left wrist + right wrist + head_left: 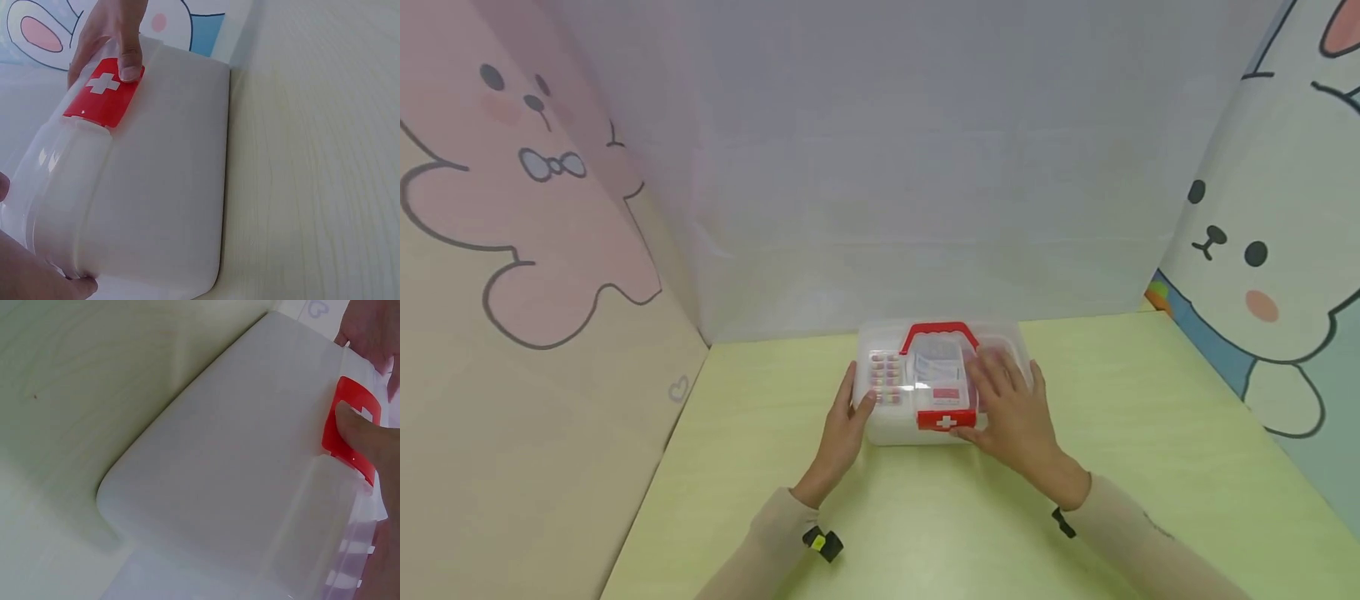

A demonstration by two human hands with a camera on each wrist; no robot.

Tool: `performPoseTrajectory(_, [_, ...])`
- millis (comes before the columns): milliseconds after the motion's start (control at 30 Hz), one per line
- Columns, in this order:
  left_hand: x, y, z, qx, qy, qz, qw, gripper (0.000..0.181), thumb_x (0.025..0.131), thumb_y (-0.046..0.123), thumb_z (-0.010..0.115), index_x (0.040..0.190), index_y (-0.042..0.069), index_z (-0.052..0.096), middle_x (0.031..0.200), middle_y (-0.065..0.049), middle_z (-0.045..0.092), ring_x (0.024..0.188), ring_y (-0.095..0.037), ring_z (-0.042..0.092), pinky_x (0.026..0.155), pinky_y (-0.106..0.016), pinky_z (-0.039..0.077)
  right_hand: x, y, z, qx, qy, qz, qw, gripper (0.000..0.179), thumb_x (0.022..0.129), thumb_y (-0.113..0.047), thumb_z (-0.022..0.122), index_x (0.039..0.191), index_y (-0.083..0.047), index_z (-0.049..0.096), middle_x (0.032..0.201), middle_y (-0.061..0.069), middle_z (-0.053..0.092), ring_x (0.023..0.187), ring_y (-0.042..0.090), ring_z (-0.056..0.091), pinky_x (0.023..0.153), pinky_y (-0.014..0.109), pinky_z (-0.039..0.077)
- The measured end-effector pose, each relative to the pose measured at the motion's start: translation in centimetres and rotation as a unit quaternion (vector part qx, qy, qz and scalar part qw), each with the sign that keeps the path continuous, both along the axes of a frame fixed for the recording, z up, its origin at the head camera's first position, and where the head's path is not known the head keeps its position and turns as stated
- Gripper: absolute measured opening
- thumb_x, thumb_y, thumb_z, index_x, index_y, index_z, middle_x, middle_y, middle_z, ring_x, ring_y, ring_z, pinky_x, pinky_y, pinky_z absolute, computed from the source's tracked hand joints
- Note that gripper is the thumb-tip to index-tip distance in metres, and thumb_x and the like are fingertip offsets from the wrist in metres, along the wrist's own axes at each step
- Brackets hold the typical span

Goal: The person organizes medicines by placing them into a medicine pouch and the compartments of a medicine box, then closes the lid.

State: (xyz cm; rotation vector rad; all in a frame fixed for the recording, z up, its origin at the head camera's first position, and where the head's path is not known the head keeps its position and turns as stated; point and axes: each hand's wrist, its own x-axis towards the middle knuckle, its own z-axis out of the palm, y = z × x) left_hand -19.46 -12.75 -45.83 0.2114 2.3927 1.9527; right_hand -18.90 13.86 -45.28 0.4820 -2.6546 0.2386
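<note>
A translucent white first-aid box (891,425) with a red carry handle (942,327) and a red latch (946,420) marked with a white cross lies on the table. Through its clear lid, blister-pack capsules (886,375) and a small packet show. My left hand (841,429) holds the box's left end, thumb at the lid edge and fingers along the side. At the right, my right hand (1015,417) spreads its fingers over the lid. Its thumb (359,428) lies on the red latch, as the right wrist view shows. The lid appears down on the base.
Pale yellow-green table (1150,433) surrounds the box. A white sheet (880,183) hangs behind it. Side panels carry a pink cartoon animal (542,225) on the left and a white one (1247,292) on the right. Dark straps (823,543) sit by the sleeves.
</note>
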Motion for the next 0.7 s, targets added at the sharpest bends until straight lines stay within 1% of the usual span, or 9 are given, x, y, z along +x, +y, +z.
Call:
performPoseTrajectory(100, [0.1, 0.1, -0.1, -0.003, 0.004, 0.002, 1.0, 0.068, 0.104, 0.03, 0.047, 0.159, 0.016, 0.009, 0.166, -0.004, 0.012, 0.153, -0.028, 0.014, 0.118, -0.048, 0.023, -0.1, 0.0, -0.4, 0.004, 0.022, 0.002, 0.9998, 0.108, 0.057, -0.051, 0.09, 0.145, -0.011, 0.044, 0.147, 0.015, 0.044, 0.141, 0.037, 0.032, 0.107, 0.073, 0.024])
performPoseTrajectory(267, [-0.1, 0.0, 0.0, -0.007, 0.001, -0.001, 1.0, 0.067, 0.104, 0.026, 0.046, 0.159, 0.014, 0.008, 0.165, -0.007, 0.015, 0.151, -0.029, 0.021, 0.116, -0.048, 0.028, -0.4, -0.1, -0.7, 0.002, 0.056, 0.012, 0.9984, 0.108, 0.055, -0.053, 0.091, 0.143, -0.01, 0.047, 0.145, 0.015, 0.046, 0.139, 0.036, 0.034, 0.105, 0.074, 0.027])
performPoseTrajectory(300, [-0.2, 0.0, -0.1, -0.011, 0.001, -0.001, 0.9999, 0.067, 0.104, 0.025, 0.046, 0.159, 0.013, 0.008, 0.165, -0.008, 0.015, 0.151, -0.03, 0.022, 0.116, -0.048, 0.029, -0.4, -0.1, -0.6, 0.001, 0.061, 0.015, 0.998, 0.108, 0.054, -0.053, 0.091, 0.143, -0.01, 0.048, 0.145, 0.014, 0.046, 0.139, 0.036, 0.034, 0.104, 0.074, 0.028])
performPoseTrajectory(400, [-0.8, -0.1, -1.1, -0.014, 0.0, 0.002, 0.9999, 0.068, 0.104, 0.026, 0.046, 0.159, 0.015, 0.007, 0.165, -0.007, 0.015, 0.15, -0.029, 0.023, 0.116, -0.048, 0.029, -0.5, 0.0, -0.6, 0.002, 0.071, 0.021, 0.9972, 0.107, 0.054, -0.054, 0.09, 0.142, -0.009, 0.049, 0.145, 0.014, 0.047, 0.139, 0.037, 0.035, 0.103, 0.074, 0.029])
performPoseTrajectory(500, [-1.4, -0.2, -2.2, -0.012, 0.01, 0.003, 0.9999, 0.069, 0.104, 0.031, 0.047, 0.159, 0.019, 0.007, 0.165, -0.004, 0.015, 0.151, -0.027, 0.022, 0.117, -0.048, 0.029, -0.6, 0.1, -0.6, 0.005, 0.072, 0.024, 0.9971, 0.107, 0.055, -0.054, 0.09, 0.143, -0.009, 0.048, 0.146, 0.014, 0.045, 0.139, 0.037, 0.035, 0.104, 0.074, 0.028])
performPoseTrajectory(567, [-1.5, -0.2, -2.6, -0.007, 0.016, 0.003, 0.9998, 0.069, 0.103, 0.035, 0.047, 0.159, 0.022, 0.007, 0.165, -0.001, 0.015, 0.151, -0.025, 0.021, 0.117, -0.048, 0.028, -0.6, 0.4, -0.6, 0.004, 0.064, 0.029, 0.9975, 0.107, 0.057, -0.055, 0.089, 0.144, -0.009, 0.047, 0.148, 0.014, 0.044, 0.14, 0.037, 0.034, 0.105, 0.073, 0.027])
performPoseTrajectory(600, [-1.5, -0.2, -2.7, -0.007, 0.017, 0.003, 0.9998, 0.07, 0.103, 0.036, 0.047, 0.159, 0.023, 0.007, 0.165, -0.001, 0.015, 0.151, -0.025, 0.021, 0.117, -0.049, 0.028, -0.5, 0.5, -0.5, 0.003, 0.059, 0.033, 0.9977, 0.106, 0.058, -0.055, 0.088, 0.145, -0.01, 0.046, 0.148, 0.014, 0.044, 0.14, 0.036, 0.033, 0.106, 0.073, 0.026])
performPoseTrajectory(633, [-1.3, -0.2, -2.4, -0.008, 0.014, 0.001, 0.9999, 0.07, 0.103, 0.035, 0.047, 0.159, 0.021, 0.007, 0.166, -0.001, 0.014, 0.152, -0.026, 0.02, 0.117, -0.049, 0.027, -0.5, 0.7, -0.6, 0.002, 0.053, 0.037, 0.9979, 0.105, 0.06, -0.055, 0.087, 0.145, -0.01, 0.046, 0.149, 0.013, 0.043, 0.141, 0.036, 0.033, 0.106, 0.072, 0.025])
performPoseTrajectory(700, [-1.2, -0.2, -2.7, -0.007, 0.011, 0.004, 0.9999, 0.07, 0.103, 0.038, 0.048, 0.159, 0.023, 0.008, 0.166, -0.001, 0.014, 0.152, -0.026, 0.019, 0.117, -0.05, 0.027, -0.4, 1.0, -0.6, -0.006, 0.043, 0.047, 0.998, 0.103, 0.062, -0.055, 0.086, 0.146, -0.011, 0.045, 0.15, 0.012, 0.044, 0.141, 0.035, 0.033, 0.107, 0.072, 0.024])
